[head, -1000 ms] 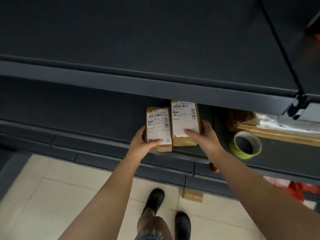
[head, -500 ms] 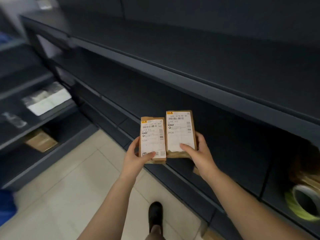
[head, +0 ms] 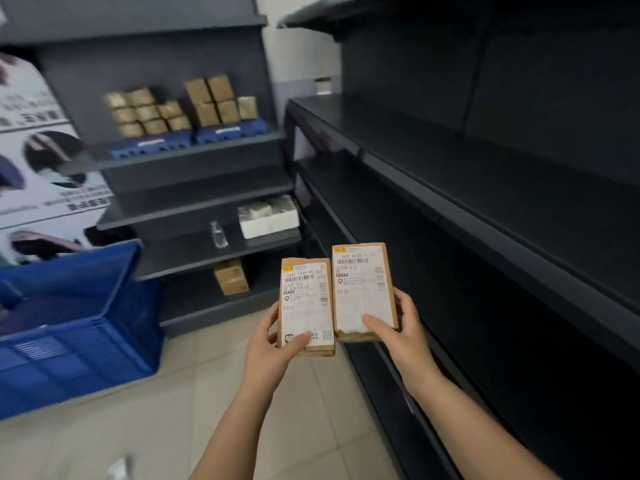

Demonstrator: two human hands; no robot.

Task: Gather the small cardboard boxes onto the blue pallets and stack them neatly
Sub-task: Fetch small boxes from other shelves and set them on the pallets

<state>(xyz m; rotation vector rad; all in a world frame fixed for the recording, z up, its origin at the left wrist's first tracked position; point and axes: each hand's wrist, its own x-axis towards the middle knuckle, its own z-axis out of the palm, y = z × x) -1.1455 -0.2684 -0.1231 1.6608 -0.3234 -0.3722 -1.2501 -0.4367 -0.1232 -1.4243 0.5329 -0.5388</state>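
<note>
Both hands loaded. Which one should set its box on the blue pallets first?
Probably left. The left hand with its box is on the side nearer the blue pallets; the right hand is by the dark shelving.

Both arms reach forward, side by side. The left hand [head: 268, 344] grips one small box [head: 306, 304]. The right hand [head: 398, 332] grips another, just right of it.

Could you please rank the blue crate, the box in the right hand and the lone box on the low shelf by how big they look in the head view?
1. Blue crate, largest by far.
2. Box in the right hand.
3. Lone box on the low shelf, though it sits farther from the camera, so true sizes may be alike.
</note>
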